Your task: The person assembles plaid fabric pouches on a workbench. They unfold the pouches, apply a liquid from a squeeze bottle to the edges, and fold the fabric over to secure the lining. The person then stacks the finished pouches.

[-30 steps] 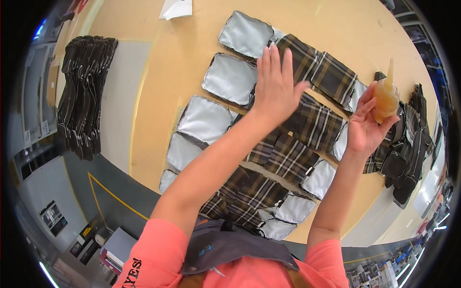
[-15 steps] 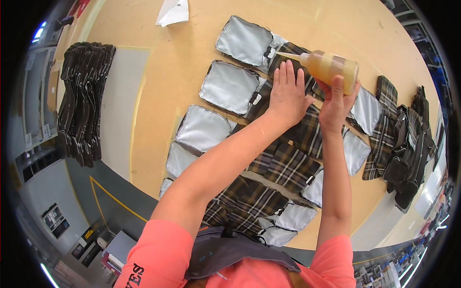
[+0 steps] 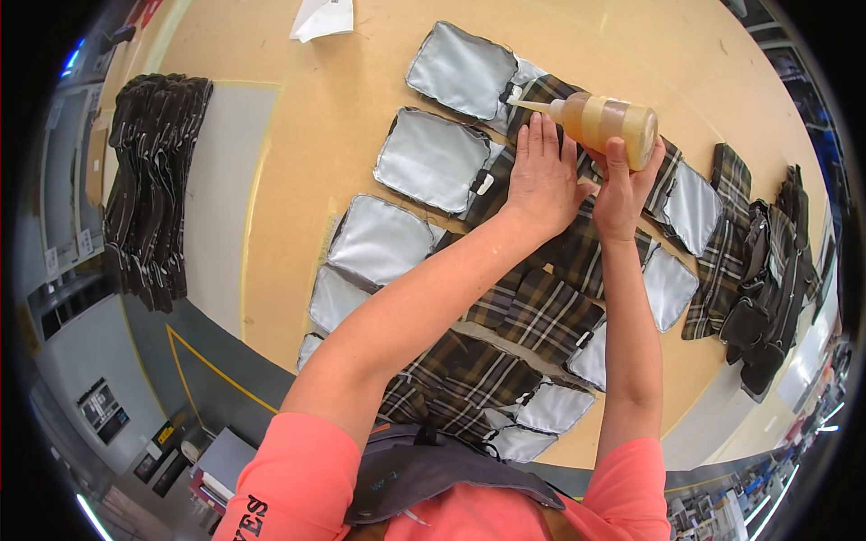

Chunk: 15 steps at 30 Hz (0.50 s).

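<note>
My right hand [image 3: 621, 194] grips a clear squeeze bottle [image 3: 606, 126] of amber liquid, tipped on its side. The bottle's thin nozzle [image 3: 532, 105] points left, at the edge of a plaid fabric piece [image 3: 546, 93] beside a silver-lined flap [image 3: 462, 70]. Flat on the dark plaid fabric, fingers stretched out, lies my left hand [image 3: 546, 185]. Below it, several more plaid pieces [image 3: 550, 311] with silver flaps [image 3: 433, 160] overlap in rows. A small white tab [image 3: 485, 184] shows at one flap's edge.
A tall stack of dark fabric pieces [image 3: 153, 189] sits at the table's left side. More plaid pieces [image 3: 717, 243] and a dark bundle of cloth [image 3: 769, 288] lie at the right. A white paper [image 3: 323, 20] rests at the far edge of the tan table [image 3: 298, 162].
The bottle and my right hand have shifted slightly left, with the nozzle moving a little along the fabric edge. My left hand stays nearly in place.
</note>
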Motion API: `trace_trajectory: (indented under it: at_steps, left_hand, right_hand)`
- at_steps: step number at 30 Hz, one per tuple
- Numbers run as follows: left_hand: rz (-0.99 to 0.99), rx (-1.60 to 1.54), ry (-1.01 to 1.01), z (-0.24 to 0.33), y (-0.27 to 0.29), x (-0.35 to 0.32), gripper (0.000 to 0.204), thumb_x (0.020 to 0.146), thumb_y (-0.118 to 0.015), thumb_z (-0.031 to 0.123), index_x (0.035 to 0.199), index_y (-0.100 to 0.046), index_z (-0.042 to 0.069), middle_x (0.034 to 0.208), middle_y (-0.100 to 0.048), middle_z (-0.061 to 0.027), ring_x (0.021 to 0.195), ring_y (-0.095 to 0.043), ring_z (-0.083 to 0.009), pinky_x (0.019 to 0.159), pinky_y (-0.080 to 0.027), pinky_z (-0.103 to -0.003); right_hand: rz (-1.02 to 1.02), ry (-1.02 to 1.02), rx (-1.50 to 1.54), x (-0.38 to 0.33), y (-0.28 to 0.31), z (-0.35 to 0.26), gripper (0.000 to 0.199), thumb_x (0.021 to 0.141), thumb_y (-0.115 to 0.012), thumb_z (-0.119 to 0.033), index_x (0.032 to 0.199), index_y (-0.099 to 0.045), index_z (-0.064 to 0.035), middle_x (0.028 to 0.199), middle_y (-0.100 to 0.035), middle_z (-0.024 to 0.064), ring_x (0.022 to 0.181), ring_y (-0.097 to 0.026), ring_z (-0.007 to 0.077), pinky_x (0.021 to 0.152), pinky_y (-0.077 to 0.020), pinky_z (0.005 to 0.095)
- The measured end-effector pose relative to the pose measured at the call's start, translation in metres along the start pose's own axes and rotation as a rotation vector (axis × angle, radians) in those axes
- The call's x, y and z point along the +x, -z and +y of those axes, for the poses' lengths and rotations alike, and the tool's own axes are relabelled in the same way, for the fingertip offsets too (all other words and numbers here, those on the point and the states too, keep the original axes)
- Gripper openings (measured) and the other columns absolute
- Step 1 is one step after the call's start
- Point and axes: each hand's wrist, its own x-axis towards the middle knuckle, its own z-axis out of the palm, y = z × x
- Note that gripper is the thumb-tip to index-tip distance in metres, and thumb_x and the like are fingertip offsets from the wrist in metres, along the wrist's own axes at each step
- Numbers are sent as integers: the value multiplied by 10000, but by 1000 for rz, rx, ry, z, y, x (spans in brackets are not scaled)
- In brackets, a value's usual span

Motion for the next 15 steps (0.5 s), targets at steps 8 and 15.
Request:
trace_trajectory:
  at_steps: [8,15]
  left_hand:
    - [102,-22,-23,-3,-10,-1,774,864,-576,463,1364,-334,-77,1424,-245,-370,1377,-213,-464,1136,-164,-525]
    - [79,-17,-15,-2,-5,-1,771,862,-579,460,1363,-337,-74,1421,-257,-367,1377,-213,-462,1138,-158,-524]
  right_hand:
    - [25,46,-20,6,-1,3,604,883,-681,-273,1290,-328,-1,1186,-478,109,1070,-523,190,857,-522,338]
    - [34,18,35,-1,1,4,595,888,-676,-268,1290,-321,-10,1208,-474,122,1071,-540,207,844,-540,354]
